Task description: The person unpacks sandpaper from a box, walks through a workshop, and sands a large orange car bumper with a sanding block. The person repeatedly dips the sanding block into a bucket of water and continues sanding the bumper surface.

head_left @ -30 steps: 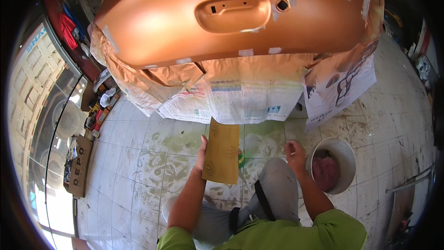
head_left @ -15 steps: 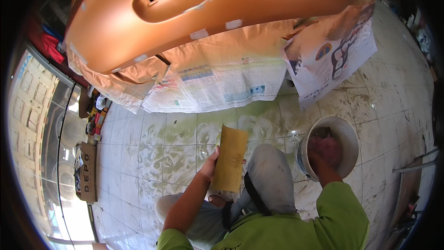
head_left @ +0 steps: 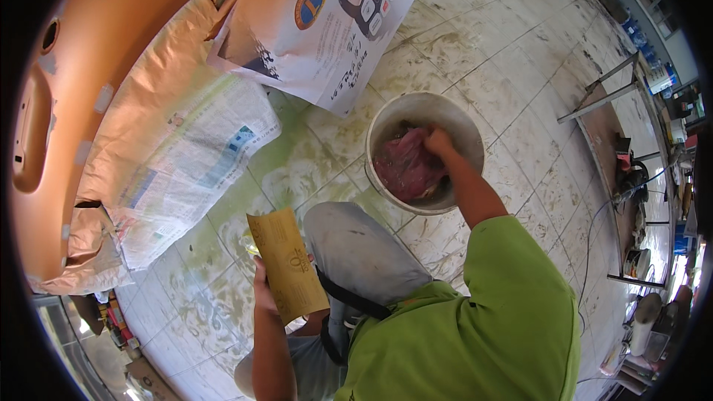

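My left hand (head_left: 264, 286) grips a yellow-brown sheet of sandpaper (head_left: 286, 256) upright in front of my bent knee; part of a small yellow object shows behind the sheet. My right hand (head_left: 438, 141) is down in a whitish bucket (head_left: 464, 119), closed on a wet pink cloth (head_left: 401, 167). At the left is a copper-orange car panel (head_left: 96, 22) with a recessed handle cavity and patches of tape. Its lower side is masked with newspapers (head_left: 186, 171) and a large printed sheet (head_left: 312, 59), both dusted with orange paint.
The floor (head_left: 512, 67) is smeared white tile. At the right a metal-framed bench (head_left: 601, 122) carries tools, with a cable on the floor beside it and assorted items (head_left: 646, 315) below. Boxes and cans (head_left: 119, 327) line the lower left.
My view has turned rightward, so the car panel now lies at the left. My right hand has gone from beside my knee into the bucket and onto the cloth. My left hand still holds the sheet.
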The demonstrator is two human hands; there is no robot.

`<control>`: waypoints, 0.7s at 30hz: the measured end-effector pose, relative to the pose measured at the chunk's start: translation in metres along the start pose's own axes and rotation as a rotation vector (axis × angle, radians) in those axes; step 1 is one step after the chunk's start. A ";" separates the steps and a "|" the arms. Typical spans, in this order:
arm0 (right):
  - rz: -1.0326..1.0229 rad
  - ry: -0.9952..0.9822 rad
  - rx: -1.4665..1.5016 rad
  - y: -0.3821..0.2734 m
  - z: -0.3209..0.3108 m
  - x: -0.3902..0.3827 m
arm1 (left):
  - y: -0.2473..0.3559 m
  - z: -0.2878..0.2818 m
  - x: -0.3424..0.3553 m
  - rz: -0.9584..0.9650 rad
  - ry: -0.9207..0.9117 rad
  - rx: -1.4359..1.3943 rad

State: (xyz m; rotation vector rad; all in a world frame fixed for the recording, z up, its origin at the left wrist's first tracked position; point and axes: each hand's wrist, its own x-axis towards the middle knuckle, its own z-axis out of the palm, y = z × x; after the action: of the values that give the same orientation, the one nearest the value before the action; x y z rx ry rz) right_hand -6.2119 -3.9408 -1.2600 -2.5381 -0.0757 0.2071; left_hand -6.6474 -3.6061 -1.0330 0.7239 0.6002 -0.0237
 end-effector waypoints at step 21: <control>-0.455 -0.603 -0.072 -0.052 -0.047 -0.125 | 0.005 -0.002 0.002 0.071 0.067 0.069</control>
State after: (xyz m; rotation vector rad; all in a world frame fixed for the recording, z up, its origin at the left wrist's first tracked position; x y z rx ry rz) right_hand -6.3277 -3.9365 -1.1756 -2.3610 -0.8916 0.7820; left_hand -6.6452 -3.6011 -1.0324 0.8156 0.6394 0.0461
